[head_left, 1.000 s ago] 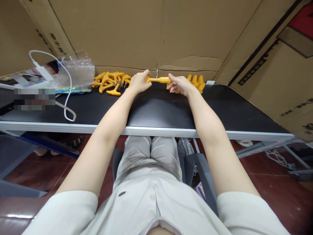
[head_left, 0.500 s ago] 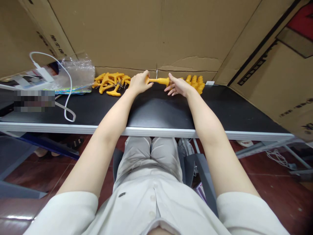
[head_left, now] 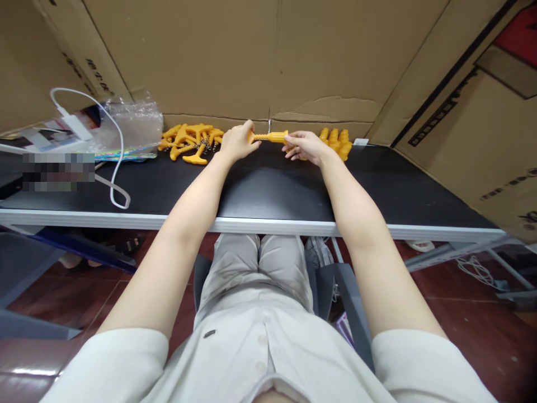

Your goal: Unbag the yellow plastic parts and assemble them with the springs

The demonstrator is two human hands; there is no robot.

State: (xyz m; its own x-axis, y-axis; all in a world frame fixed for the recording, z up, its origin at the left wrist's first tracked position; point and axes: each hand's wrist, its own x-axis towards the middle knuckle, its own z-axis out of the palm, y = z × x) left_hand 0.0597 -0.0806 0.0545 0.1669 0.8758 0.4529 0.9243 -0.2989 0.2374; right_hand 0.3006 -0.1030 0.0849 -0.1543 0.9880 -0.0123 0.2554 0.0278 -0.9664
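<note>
The right hand (head_left: 305,146), loosened a moment earlier, has been closed on the wide end of the yellow tool (head_left: 274,136); the other end is gripped by the left hand (head_left: 239,142). Over the table (head_left: 272,193), it seems steadied at both ends.

Two hands (head_left: 308,148), one held yellow tool (head_left: 274,136), one black tabletop (head_left: 272,187).

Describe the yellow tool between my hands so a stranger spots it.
Find the black tabletop before the cardboard wall. Near its back edge, your left hand grips one end of the yellow tool, with your right hand at its flared end. Unlike the T-handled pieces piled left and the ribbed pieces clustered right, it stretches between both hands.
</note>
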